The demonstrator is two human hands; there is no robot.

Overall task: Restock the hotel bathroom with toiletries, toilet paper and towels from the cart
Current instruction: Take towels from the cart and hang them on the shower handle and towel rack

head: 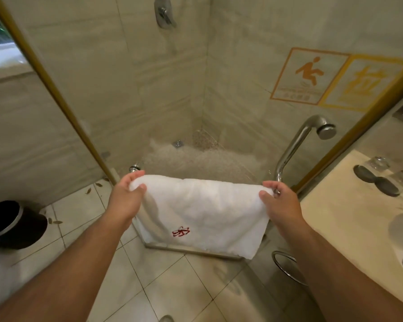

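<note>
Two hands out front, both clamped on one towel. Far left: black bin (12,225) on the tiled floor, a few leaves scattered near it. Left hand (126,194) pinches the top left corner of the white towel (203,210), thumb in front and fingers curled over the top edge. Towel hangs folded in front of the glass shower door, red embroidered logo (180,232) low on its left side; whatever is under the fold is hidden. Right hand (279,201) grips the top right corner the same way. Curved chrome door handle (293,147) rises just behind that hand. Orange slip-warning sticker (308,76) on the glass above. Far right: cream worktop (335,205) with dark coasters (363,174), upturned glasses (379,162), sink edge.
</note>
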